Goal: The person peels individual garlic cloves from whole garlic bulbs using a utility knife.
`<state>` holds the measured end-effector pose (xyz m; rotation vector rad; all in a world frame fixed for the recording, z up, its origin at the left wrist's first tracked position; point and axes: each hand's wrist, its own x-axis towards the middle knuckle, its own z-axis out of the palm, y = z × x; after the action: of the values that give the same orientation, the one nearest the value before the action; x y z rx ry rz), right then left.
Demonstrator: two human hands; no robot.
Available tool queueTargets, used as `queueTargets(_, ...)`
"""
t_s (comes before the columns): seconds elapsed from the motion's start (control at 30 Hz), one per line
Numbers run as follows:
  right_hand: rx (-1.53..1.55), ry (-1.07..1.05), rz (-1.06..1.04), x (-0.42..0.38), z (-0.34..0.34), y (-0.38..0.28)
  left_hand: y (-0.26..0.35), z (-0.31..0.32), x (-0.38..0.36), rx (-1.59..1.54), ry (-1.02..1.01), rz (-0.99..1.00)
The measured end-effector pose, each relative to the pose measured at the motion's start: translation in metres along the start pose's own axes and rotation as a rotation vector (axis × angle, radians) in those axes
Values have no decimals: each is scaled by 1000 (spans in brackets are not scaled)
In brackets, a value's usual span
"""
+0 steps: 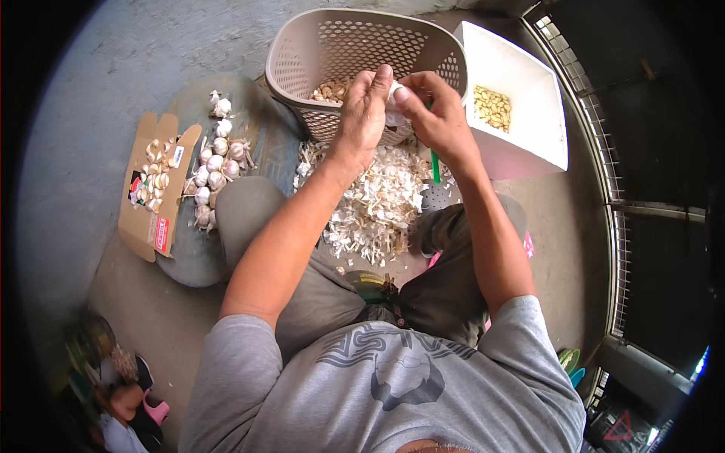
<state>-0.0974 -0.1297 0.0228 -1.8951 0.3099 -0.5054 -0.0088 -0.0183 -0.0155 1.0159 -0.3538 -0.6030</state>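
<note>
My left hand [364,117] and my right hand [440,121] meet above the front of the brown perforated basket [302,102]. Both are closed on a piece of garlic [393,93] with white papery skin, mostly hidden by the fingers. A narrow green piece, perhaps a knife handle [435,166], sticks out beneath my right hand; how it is held is hidden. Garlic cloves [329,91] lie inside the basket. Below my hands, a heap of garlic skins [374,204] covers the floor between my legs.
Right of the basket stands a white box [529,113] with peeled cloves [492,108]. To the left, whole garlic bulbs [215,162] rest on a round grey surface [189,264], beside an open cardboard box [140,226] holding cloves [157,177]. Another person [124,400] is at lower left.
</note>
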Motion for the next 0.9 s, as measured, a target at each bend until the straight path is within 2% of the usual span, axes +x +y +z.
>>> queueTargets(0.1, -101, -40, -88, 1, 5, 6, -6, 3, -6, -173, 23, -97)
queueTargets(0.17, -145, -51, -170, 2, 9, 7, -1, 0, -8, -173, 18, -130)
queueTargets(0.23, -128, -34, -174, -2, 17, 2, 0, -7, -7, -166, -13, -127)
queueTargets(0.27, -121, -20, -179, -3, 20, -2, 0, -9, -8, -235, 26, -186)
queueTargets(0.33, -38, -21, -137, -5, 23, -9, 13, -6, -11, -369, 100, -306)
queueTargets(0.37, 3, -20, -118, -4, 24, -12, 13, -7, -9, -352, 104, -290)
queueTargets(0.43, 317, -46, 148, -1, 18, -17, 11, -9, -4, -321, 115, -260)
queueTargets(0.5, 531, -81, 223, 4, 7, -6, 10, -9, 0, -328, 108, -268)
queueTargets(0.67, 474, -202, 264, 2, -10, -7, 9, -13, 1, -331, 85, -294)
queueTargets(0.77, 461, -374, 262, 5, -25, -4, 20, -13, 1, -335, 165, -249)
queueTargets(0.9, 458, -455, 306, 5, -29, -11, 30, -13, -1, -346, 175, -282)
